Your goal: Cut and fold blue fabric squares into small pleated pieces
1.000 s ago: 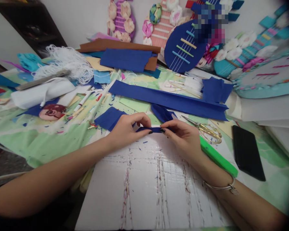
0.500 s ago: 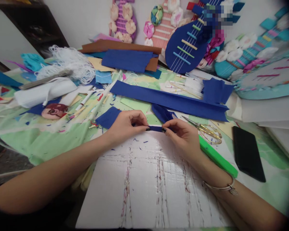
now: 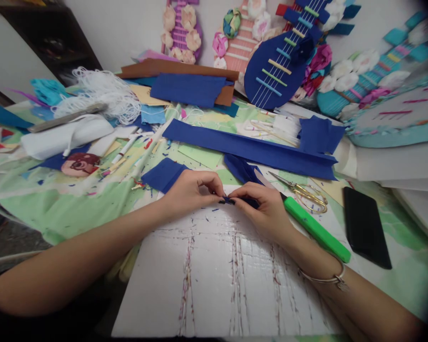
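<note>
A small dark blue strip, seemingly crepe paper [image 3: 249,202], is pinched between my two hands over the top part of a scored white board [image 3: 210,275]. My left hand [image 3: 196,190] is closed on its left end, thumb against forefinger. My right hand [image 3: 258,204] grips it just to the right, and the fingertips of both hands almost meet. Most of the strip is hidden by my fingers. A folded dark blue piece [image 3: 164,175] lies behind my left hand, and a bunched blue piece [image 3: 240,167] behind my right. Tiny blue scraps dot the board.
A green-handled cutter [image 3: 317,230] lies beside my right forearm, near gold-handled scissors [image 3: 308,194] and a black phone [image 3: 367,225]. A long blue paper strip [image 3: 249,147] crosses the table behind. White string [image 3: 100,92] is heaped at left; decorated instrument shapes [image 3: 276,71] lean on the wall.
My hands have come together and slightly down toward the board, so the blue strip between the fingertips shows less. More of the green cutter handle is uncovered.
</note>
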`<state>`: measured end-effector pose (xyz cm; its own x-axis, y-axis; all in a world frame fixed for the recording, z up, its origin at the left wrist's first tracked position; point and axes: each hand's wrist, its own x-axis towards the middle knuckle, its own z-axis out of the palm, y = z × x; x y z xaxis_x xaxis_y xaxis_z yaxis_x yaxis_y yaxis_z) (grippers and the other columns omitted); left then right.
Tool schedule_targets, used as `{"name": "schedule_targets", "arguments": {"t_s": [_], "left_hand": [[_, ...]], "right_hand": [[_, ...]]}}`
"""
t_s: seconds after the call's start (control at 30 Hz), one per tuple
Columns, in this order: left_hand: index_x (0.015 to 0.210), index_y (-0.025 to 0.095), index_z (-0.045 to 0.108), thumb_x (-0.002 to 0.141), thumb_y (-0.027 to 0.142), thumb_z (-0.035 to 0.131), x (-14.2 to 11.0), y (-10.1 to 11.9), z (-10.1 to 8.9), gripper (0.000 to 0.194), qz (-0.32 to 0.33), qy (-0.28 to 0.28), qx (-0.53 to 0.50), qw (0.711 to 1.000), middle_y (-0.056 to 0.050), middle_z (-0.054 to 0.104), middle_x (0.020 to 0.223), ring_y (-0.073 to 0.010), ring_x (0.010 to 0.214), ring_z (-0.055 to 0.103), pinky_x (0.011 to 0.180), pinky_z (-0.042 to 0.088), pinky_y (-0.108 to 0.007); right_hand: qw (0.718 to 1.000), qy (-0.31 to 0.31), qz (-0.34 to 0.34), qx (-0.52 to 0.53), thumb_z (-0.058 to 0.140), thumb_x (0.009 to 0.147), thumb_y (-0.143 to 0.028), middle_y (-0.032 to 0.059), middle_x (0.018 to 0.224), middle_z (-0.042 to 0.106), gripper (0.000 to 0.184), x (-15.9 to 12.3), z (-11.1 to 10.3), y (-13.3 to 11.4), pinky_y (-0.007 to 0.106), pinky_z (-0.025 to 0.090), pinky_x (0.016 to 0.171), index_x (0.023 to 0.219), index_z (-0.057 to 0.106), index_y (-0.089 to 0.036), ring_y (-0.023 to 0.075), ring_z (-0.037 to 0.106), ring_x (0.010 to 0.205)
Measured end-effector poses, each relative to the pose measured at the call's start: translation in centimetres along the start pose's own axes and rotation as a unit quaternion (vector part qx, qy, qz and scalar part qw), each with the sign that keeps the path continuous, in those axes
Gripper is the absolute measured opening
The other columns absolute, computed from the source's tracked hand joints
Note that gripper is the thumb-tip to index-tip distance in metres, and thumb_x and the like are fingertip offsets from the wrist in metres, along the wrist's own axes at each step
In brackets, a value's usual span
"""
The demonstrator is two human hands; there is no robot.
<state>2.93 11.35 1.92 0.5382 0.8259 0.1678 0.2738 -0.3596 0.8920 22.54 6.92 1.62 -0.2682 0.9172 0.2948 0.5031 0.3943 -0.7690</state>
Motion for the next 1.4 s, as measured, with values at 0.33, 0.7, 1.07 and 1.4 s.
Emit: {"name": "schedule_targets", "arguments": {"t_s": [0.33,0.7,1.07,1.4], "left_hand": [[0.086,0.015,0.059,0.073,0.011,0.067,0.0,-0.3,-0.1,0.016,0.037,0.002,-0.108,0.993,-0.004,0.067,0.085,-0.0139,0.080,0.064,0.076,0.053,-0.027],[0.070,0.013,0.062,0.071,0.017,0.069,0.1,-0.3,-0.1,0.008,-0.022,0.046,-0.084,0.995,-0.002,0.063,0.067,-0.0101,0.061,0.059,0.056,0.048,-0.021],[0.062,0.015,0.055,0.066,0.019,0.074,0.1,0.5,-0.5,0.020,-0.098,0.043,-0.116,0.987,-0.003,0.067,0.060,-0.0141,0.055,0.066,0.049,0.051,-0.021],[0.080,0.018,0.049,0.080,0.016,0.059,0.1,0.3,-0.7,0.010,-0.089,0.046,-0.181,0.978,-0.002,0.069,0.067,-0.0171,0.068,0.071,0.061,0.057,-0.025]], "right_hand": [[0.999,0.028,0.032,0.020,0.060,0.082,-0.019,0.0014,0.075,0.067,0.008,0.1,-0.1,0.3,0.028,0.043,0.062,0.079,0.068,-0.020,0.0133,0.059,0.069],[0.992,0.059,0.076,0.081,0.063,0.082,-0.023,0.0004,0.074,0.065,0.007,0.0,-0.1,0.7,0.026,0.042,0.060,0.080,0.068,-0.019,0.0121,0.056,0.067],[0.990,0.056,0.101,0.086,0.064,0.080,-0.027,0.0008,0.073,0.064,0.010,-0.1,-0.1,0.5,0.026,0.040,0.058,0.079,0.067,-0.018,0.0120,0.054,0.065],[0.987,0.057,0.124,0.091,0.063,0.080,-0.030,0.0003,0.069,0.060,0.013,0.0,-0.2,0.6,0.026,0.036,0.055,0.077,0.066,-0.018,0.0110,0.048,0.060]]}}
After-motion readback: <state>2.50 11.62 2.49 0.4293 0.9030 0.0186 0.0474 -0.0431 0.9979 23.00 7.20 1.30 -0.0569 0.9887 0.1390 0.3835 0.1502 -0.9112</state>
